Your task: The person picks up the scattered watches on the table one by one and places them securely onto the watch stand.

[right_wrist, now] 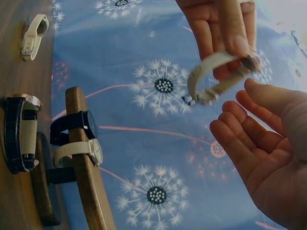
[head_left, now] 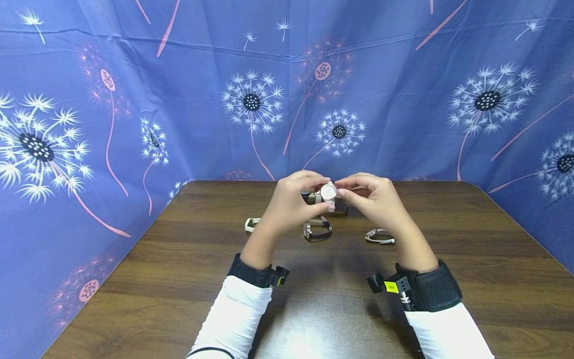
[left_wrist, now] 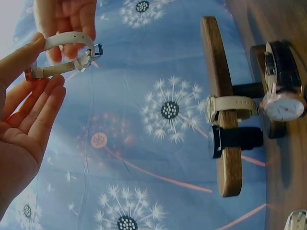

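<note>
Left grip (head_left: 290, 200) pinches white watch (head_left: 329, 191); right grip (head_left: 377, 198) parted beside.

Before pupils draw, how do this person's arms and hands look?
Left hand and right hand are bare. White sleeves meet black wrist straps with small black clips. The right clip bears a yellow label; a dark band crosses the left sleeve.

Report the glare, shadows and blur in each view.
Head view: white glare on the dark brown wooden table at bottom centre, shadows beside both white fabric sleeves; left wrist view: blue dandelion-print cloth backdrop washed out at upper left; right wrist view: the held white-strapped round watch looks blurred.
</note>
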`<state>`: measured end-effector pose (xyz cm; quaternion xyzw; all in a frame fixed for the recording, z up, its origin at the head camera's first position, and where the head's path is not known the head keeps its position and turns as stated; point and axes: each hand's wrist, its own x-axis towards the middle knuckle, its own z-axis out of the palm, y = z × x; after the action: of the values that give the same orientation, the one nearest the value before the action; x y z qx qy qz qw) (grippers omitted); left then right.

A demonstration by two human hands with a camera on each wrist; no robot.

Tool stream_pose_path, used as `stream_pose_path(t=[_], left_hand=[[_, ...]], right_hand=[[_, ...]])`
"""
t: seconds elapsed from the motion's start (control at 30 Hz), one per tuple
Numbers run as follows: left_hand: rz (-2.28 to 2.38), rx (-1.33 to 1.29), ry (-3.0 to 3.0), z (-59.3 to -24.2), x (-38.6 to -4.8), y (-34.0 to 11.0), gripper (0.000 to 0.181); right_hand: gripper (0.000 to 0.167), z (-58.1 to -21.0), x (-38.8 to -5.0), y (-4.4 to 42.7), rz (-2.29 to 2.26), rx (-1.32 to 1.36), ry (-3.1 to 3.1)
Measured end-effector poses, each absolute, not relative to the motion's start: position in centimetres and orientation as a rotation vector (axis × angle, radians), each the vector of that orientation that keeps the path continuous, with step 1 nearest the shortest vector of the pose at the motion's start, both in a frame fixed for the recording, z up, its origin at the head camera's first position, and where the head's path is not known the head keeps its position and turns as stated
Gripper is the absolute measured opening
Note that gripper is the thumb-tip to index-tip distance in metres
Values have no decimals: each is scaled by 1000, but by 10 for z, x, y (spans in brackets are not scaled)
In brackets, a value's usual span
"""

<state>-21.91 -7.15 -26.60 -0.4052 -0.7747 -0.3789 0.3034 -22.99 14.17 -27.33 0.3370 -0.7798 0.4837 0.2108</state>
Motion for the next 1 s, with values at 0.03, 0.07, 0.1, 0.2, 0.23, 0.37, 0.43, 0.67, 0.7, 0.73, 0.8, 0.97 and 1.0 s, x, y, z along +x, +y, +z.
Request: stream_pose_path(t=[0.03,0.07,0.1,0.2,0.23,0.37,0.43,0.67,0.7,0.73,0.8,0.97,1.0], left_hand=[[-1015,-1064,-2050,-265,-220,-74,41],[-1033,-1052,-2049,-265,-222,-76,41],[-1052,-1040,-2048,-265,-223,-79,40],[-1075,-988,-2063,-267,-228,-90,40],[-1074,-969,-2076,-269,-231,-94,39],[-1037,-881,-2156,-275,-241,-110,37],[-1011,-828,-2200,-278,-247,-119,37],[-909,-732,-2316,-278,-265,-142,39],[-889,-721,-2335,-278,-268,-145,39],[-867,-705,-2357,-279,-271,-148,39],[-838,-665,-2405,-280,-276,-154,38],[-850,-588,-2497,-287,-290,-165,36],[-850,-575,-2513,-289,-294,-167,35]], right_hand=[[15,-273,-231,143,1331,925,-2175],[15,-273,-233,145,1317,907,-2187],[16,-273,-235,147,1309,891,-2199],[18,-277,-242,155,1277,822,-2258],[18,-280,-244,159,1268,796,-2281],[20,-291,-257,172,1219,710,-2352],[21,-297,-265,178,1162,690,-2383],[29,-310,-294,197,863,665,-2575],[31,-311,-297,199,808,674,-2608],[32,-311,-301,201,757,690,-2637],[35,-313,-308,204,654,730,-2688],[43,-318,-324,204,485,814,-2748],[45,-319,-327,203,461,819,-2757]])
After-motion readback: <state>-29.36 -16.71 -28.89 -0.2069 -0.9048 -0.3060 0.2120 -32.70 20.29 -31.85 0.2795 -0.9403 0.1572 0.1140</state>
